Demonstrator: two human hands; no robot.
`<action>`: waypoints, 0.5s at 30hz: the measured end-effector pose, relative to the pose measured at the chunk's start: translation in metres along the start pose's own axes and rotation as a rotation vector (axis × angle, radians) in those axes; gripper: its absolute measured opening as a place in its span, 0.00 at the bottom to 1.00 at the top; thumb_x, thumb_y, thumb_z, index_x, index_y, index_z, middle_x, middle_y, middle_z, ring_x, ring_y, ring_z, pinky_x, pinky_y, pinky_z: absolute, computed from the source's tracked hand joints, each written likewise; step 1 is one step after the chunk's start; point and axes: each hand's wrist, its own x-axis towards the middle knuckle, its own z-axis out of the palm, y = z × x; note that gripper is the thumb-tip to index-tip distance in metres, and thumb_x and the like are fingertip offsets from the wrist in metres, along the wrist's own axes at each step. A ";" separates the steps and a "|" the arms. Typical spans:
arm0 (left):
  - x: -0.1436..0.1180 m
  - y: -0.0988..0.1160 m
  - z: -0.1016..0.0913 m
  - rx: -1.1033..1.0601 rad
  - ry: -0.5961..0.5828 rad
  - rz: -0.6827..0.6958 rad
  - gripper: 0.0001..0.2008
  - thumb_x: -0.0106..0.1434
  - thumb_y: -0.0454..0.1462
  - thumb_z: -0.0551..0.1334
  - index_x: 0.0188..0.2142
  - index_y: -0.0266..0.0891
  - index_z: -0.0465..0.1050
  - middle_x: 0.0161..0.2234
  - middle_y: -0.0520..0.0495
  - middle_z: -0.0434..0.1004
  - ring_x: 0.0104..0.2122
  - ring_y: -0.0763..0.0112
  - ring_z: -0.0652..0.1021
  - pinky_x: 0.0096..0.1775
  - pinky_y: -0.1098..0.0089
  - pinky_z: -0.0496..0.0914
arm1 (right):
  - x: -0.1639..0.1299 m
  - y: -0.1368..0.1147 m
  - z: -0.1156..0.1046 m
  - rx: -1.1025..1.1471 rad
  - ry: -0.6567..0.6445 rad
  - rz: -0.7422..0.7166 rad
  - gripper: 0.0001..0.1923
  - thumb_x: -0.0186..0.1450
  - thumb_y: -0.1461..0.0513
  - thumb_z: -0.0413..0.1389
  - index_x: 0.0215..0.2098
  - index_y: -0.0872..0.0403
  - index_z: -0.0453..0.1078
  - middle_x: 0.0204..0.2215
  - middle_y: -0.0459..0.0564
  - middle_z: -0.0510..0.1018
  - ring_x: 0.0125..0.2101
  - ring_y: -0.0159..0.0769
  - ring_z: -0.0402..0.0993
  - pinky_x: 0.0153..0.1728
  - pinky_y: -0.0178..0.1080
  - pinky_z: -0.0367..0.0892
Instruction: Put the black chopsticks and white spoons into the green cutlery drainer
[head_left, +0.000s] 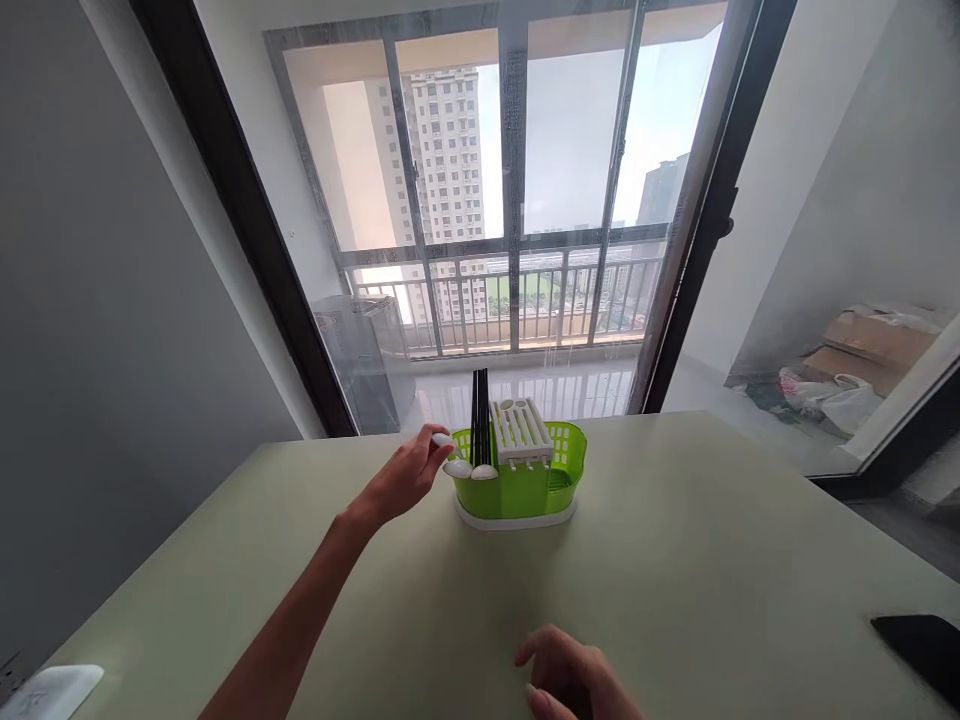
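Note:
A green plastic cutlery basket point(559, 478) with a white base stands on the pale table point(675, 560), near its far edge. It holds black chopsticks point(480, 415) standing upright, two white spoons point(471, 469) leaning at its left rim, and a white slotted insert point(520, 430). My left hand point(405, 480) reaches to the basket's left side, fingers pinched on a white spoon point(442, 440). My right hand point(574, 680) rests low at the near edge of the table, fingers loosely curled, holding nothing that I can see.
A black phone point(919, 645) lies at the table's right edge. A white object point(49, 690) sits at the near left corner. Behind the table are glass balcony doors point(517, 200); boxes and bags point(847, 375) lie on the floor at right.

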 end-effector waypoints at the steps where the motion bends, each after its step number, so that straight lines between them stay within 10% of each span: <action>1: -0.001 -0.001 0.002 -0.003 -0.004 -0.004 0.22 0.75 0.50 0.46 0.55 0.39 0.65 0.31 0.50 0.75 0.30 0.65 0.73 0.36 0.66 0.65 | 0.000 0.000 0.000 -0.004 0.000 -0.001 0.30 0.62 0.36 0.59 0.43 0.53 0.70 0.23 0.39 0.64 0.22 0.27 0.57 0.23 0.32 0.52; 15: -0.026 -0.044 0.044 -0.329 0.317 -0.089 0.32 0.74 0.57 0.41 0.67 0.39 0.52 0.57 0.37 0.68 0.53 0.61 0.73 0.57 0.57 0.67 | -0.001 0.001 -0.001 -0.009 -0.008 0.000 0.27 0.64 0.39 0.59 0.42 0.53 0.70 0.22 0.39 0.63 0.22 0.27 0.55 0.23 0.33 0.51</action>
